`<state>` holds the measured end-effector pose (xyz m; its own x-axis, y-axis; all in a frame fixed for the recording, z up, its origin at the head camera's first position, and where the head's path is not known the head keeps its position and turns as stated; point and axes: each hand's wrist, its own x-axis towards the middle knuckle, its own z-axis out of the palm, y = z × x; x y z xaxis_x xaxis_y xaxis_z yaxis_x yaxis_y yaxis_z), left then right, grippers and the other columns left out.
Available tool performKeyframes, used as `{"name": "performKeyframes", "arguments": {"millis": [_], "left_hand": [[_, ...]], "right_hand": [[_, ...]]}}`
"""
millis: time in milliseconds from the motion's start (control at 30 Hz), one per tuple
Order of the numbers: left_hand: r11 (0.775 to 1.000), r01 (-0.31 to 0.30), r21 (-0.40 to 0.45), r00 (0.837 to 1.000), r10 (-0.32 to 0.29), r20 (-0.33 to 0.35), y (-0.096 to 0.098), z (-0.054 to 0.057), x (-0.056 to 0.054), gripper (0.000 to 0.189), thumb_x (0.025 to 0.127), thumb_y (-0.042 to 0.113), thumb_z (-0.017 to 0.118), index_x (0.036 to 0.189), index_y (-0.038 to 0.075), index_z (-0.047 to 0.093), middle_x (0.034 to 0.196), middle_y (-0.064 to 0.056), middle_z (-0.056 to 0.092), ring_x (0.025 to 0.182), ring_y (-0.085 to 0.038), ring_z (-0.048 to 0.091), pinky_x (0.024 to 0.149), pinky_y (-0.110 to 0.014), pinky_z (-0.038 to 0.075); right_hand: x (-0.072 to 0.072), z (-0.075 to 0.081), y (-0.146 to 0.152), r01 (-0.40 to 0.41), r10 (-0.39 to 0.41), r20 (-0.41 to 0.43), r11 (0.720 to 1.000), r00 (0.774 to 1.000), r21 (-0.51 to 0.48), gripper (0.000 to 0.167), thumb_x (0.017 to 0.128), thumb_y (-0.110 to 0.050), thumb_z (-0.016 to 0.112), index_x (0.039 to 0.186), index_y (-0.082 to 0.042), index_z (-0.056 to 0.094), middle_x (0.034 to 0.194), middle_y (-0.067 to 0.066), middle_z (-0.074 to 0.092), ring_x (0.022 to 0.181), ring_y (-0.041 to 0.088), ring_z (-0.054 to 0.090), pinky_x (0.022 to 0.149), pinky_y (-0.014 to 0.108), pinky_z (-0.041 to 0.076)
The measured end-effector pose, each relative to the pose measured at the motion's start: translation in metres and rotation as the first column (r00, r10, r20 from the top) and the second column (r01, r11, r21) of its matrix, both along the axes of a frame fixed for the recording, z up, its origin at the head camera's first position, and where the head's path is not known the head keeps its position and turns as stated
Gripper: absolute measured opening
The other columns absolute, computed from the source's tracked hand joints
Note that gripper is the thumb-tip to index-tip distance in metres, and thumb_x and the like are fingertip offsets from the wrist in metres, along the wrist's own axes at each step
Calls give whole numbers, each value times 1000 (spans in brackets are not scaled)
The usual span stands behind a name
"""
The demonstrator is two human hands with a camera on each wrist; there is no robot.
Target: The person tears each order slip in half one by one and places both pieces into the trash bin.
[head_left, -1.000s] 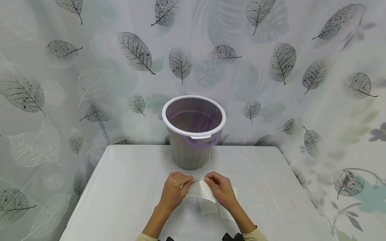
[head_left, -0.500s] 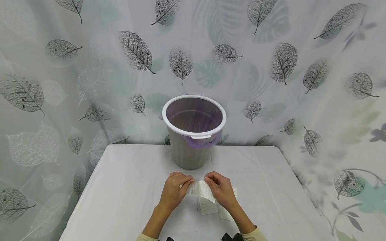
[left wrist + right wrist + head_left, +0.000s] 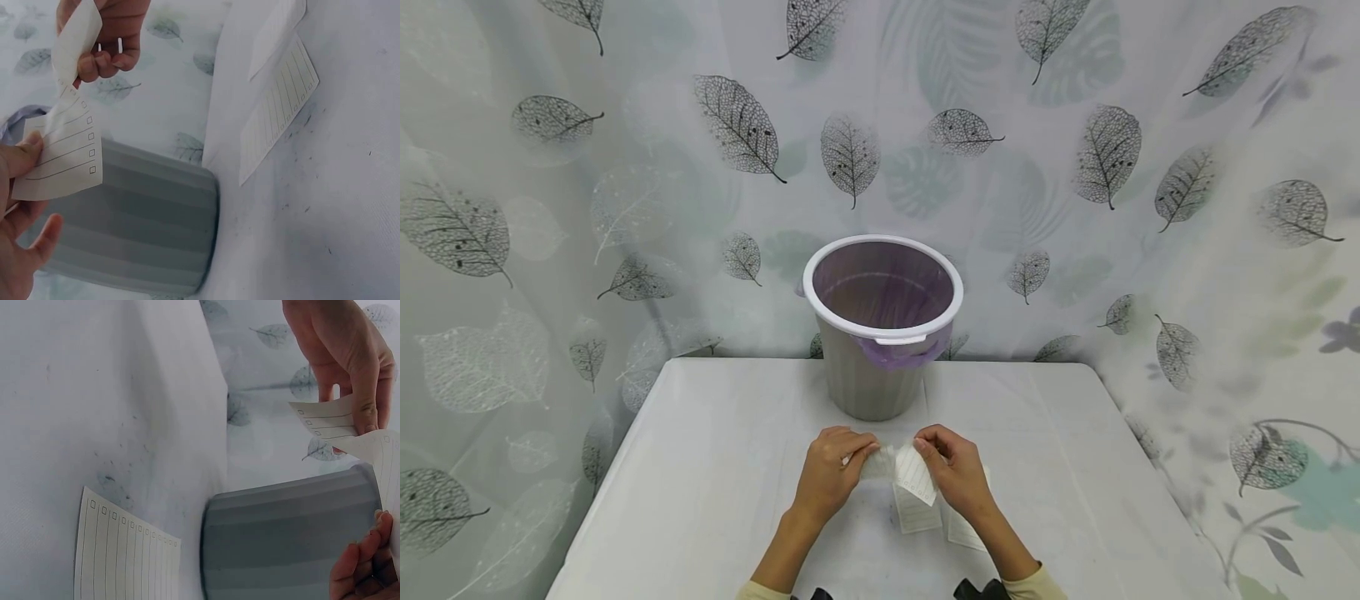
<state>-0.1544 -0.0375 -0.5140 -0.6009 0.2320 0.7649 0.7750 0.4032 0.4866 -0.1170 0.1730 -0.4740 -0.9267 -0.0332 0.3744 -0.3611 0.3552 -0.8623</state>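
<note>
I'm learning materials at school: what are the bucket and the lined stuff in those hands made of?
The bucket looks like plastic, dullish, judging by its smooth, faintly ribbed wall. The lined stuff seems matte paper: thin, bendy and printed.

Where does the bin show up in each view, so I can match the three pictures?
Head: the bin, just above centre, upright toward the table's far edge.
Left wrist: the bin, lower left, turned sideways.
Right wrist: the bin, lower right, sideways, cut by the bottom edge.
Shared landmark: the held lined paper.
</note>
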Motion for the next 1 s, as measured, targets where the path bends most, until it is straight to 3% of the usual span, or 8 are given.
{"name": "performKeyframes", "arguments": {"millis": [167, 633, 733, 1000], "left_hand": [[1000, 3, 9, 1000, -3, -5, -1, -1, 0, 5, 87, 7, 83, 89, 10, 81, 80, 8, 73, 68, -7, 61, 82, -42, 56], [1000, 11, 15, 999, -11, 32, -3, 1, 0, 9, 95, 14, 78, 89, 8, 81, 82, 7, 73, 70, -7, 62, 86, -40, 55], [1000, 10, 20, 1000, -10, 9, -3, 1, -1, 2, 89, 7, 82, 89, 9, 81, 81, 7, 73, 70, -8, 62, 84, -41, 55], [1000, 7, 29, 1000, -8, 23, -4, 0, -2, 7, 87, 4, 83, 88, 11, 80, 81, 7, 73, 69, -6, 63, 85, -41, 55]], "right_hand": [[0, 0, 1, 14, -14, 9, 1000, 1000, 8, 8, 96, 9, 68, 92, 2, 71, 88, 10, 71, 79, 22, 66, 69, 27, 54], [0, 1, 3, 32, -32, 18, 999, 999, 15, 8, 96, 8, 68, 94, 1, 72, 88, 10, 71, 77, 21, 65, 68, 27, 53], [-1, 0, 3, 32, -33, 26, 999, 999, 20, 8, 96, 9, 68, 93, 2, 71, 88, 10, 71, 77, 22, 65, 67, 26, 52], [-13, -28, 13, 52, -52, 27, 998, 998, 22, 9, 96, 5, 70, 94, -3, 73, 88, 3, 71, 75, 19, 64, 64, 26, 52]]}}
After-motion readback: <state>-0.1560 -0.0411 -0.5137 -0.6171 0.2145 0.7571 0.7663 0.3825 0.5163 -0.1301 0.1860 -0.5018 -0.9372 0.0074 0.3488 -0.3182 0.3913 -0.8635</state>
